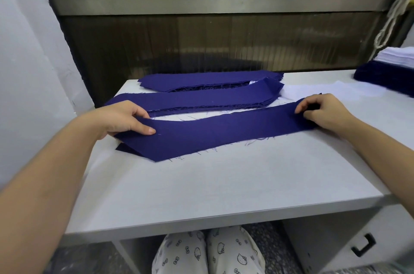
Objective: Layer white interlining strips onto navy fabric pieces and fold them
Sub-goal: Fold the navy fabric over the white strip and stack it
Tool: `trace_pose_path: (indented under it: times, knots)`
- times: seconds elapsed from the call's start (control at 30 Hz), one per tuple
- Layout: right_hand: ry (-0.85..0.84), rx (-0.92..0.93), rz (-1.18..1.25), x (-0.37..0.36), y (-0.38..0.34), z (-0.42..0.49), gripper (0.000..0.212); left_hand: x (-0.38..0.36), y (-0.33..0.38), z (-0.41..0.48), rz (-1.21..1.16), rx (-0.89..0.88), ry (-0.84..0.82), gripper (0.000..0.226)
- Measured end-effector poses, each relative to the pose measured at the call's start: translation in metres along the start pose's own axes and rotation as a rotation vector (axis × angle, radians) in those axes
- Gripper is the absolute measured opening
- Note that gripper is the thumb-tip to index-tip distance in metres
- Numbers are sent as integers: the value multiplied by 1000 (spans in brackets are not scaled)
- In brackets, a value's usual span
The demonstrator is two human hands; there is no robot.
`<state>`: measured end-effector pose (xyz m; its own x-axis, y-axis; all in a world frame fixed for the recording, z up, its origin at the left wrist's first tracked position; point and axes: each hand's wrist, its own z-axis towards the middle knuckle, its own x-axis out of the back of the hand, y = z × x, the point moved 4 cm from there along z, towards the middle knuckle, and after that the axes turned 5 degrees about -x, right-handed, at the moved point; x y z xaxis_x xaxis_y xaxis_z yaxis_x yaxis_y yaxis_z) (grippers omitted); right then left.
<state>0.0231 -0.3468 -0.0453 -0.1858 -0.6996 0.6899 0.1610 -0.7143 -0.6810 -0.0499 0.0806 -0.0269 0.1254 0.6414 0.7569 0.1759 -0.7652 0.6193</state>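
Observation:
A long navy fabric piece (219, 131) lies across the middle of the white table (201, 188), its left end folded over itself. My left hand (125, 120) grips that left end, thumb on top. My right hand (322, 111) pinches the right end with curled fingers. Behind it lie two stacks of navy pieces, a nearer stack (195, 100) and a farther stack (208, 79). A thin white interlining edge (197, 116) shows along the far side of the held piece.
At the far right stands a pile of navy fabric (385, 76) topped with white strips (398, 56). A loose white sheet (318, 91) lies near it. A dark glass panel rises behind the table. A drawer handle (364, 244) is below right.

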Motion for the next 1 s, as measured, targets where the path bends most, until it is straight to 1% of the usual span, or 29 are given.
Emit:
trace_pose_path:
  times: [0.1, 0.33, 0.43, 0.53, 0.6, 0.7, 0.8, 0.87, 0.93, 1.0]
  knots:
    - [11, 3, -37, -1, -3, -2, 27, 0, 1, 0, 46, -26, 18, 21]
    - [-2, 5, -112, -2, -6, -3, 26, 1, 0, -1, 145, -32, -28, 19]
    - [31, 39, -177, -2, -7, -2, 21, 0, 0, -1, 190, -67, -36, 21]
    - [88, 61, -304, -3, -3, 1, 17, 0, 1, -1, 220, -120, -27, 23]
    - [114, 8, -425, -6, 2, 4, 24, 1, 2, 1, 258, -163, -16, 23]
    - [105, -138, -598, -8, 9, 8, 41, -1, 5, 3, 328, -202, -21, 18]
    - [26, -250, -614, -8, 10, 13, 49, -4, 6, 3, 371, -200, -67, 13]
    - [-31, -295, -597, -7, 8, 17, 45, -5, 6, 3, 391, -200, -70, 12]
    - [-90, -346, -586, -3, 5, 20, 33, -5, 7, 3, 384, -216, -55, 12]
    - [-156, -390, -469, -1, 3, 24, 22, -5, 8, 2, 365, -237, -30, 13]
